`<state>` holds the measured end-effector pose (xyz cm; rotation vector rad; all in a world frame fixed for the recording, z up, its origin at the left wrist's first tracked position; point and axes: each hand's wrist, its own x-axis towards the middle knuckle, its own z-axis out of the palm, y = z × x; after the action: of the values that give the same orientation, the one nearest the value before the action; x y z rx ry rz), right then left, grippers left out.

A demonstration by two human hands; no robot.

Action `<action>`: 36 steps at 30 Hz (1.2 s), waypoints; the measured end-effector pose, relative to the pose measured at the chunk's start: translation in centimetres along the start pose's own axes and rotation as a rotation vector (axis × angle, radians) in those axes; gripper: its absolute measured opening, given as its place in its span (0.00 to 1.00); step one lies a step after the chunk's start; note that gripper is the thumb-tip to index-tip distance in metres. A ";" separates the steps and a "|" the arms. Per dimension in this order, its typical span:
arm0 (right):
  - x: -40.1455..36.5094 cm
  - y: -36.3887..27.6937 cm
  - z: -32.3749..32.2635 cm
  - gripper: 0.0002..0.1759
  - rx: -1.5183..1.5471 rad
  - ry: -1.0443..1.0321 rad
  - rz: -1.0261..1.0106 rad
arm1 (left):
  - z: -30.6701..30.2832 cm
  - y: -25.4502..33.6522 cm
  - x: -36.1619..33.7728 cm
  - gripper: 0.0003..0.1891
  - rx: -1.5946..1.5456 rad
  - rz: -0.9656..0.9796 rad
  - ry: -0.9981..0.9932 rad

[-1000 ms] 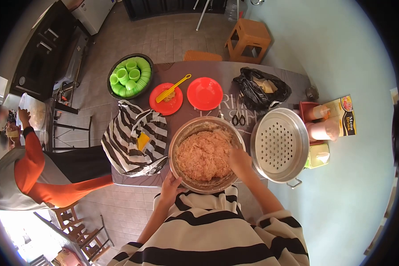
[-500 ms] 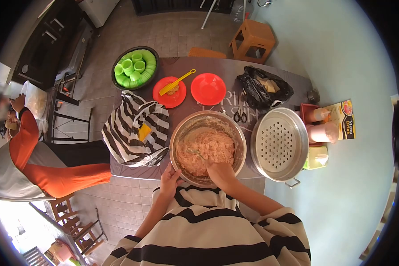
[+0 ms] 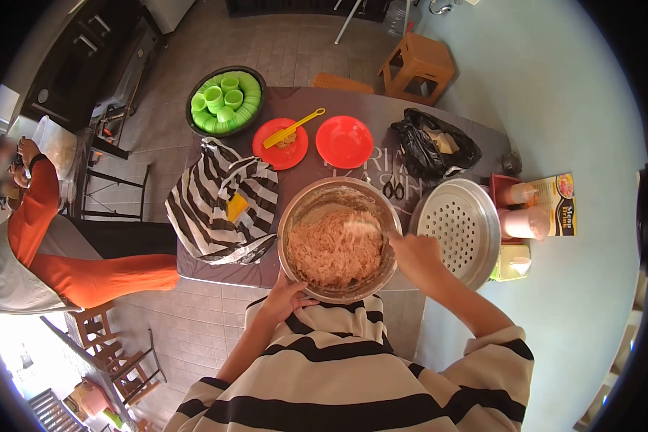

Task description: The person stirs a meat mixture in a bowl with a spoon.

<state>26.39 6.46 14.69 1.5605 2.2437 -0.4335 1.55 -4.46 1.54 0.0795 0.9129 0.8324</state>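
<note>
A steel bowl (image 3: 289,270) full of a pinkish minced mixture (image 3: 331,252) stands at the table's near edge. My left hand (image 3: 286,297) grips the bowl's lower left rim. Over the bowl's right rim, my right hand (image 3: 416,258) is closed on the handle of a utensil (image 3: 363,227), whose pale, blurred end lies over the mixture's upper right. A perforated steamer pan (image 3: 457,234) is just right of that hand. Beyond the bowl are a red plate (image 3: 281,160) with a yellow spatula (image 3: 294,128), an empty red plate (image 3: 344,142) and black scissors (image 3: 394,189).
Left of the bowl lies a striped plastic bag (image 3: 223,209). Green cups fill a black basket (image 3: 261,101) at the back left. A black bag (image 3: 435,144) and pink bottles (image 3: 525,223) are on the right. Another person in orange sleeves (image 3: 108,277) is at the far left.
My right hand has moved up and right, from inside the bowl to its right rim, bringing the utensil along. My left hand still holds the rim. The other person's arm has shifted.
</note>
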 end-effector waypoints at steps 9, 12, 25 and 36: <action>4.7 2.3 7.5 0.11 0.098 -0.254 0.145 | -0.7 -1.8 1.3 0.29 -0.038 0.130 0.066; 4.1 3.7 7.9 0.12 0.092 -0.396 0.094 | -0.3 -1.8 1.3 0.30 -0.049 0.147 0.132; 1.0 0.5 10.6 0.04 1.164 -1.098 0.532 | -0.3 -0.8 1.7 0.31 -0.030 0.097 0.113; 2.6 -8.6 11.7 0.20 2.343 -0.996 0.723 | -0.3 -0.6 1.7 0.29 0.006 0.035 0.102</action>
<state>18.94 0.42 3.43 1.5110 -0.5092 -2.9335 2.29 -3.87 0.01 0.0582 1.0124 0.8727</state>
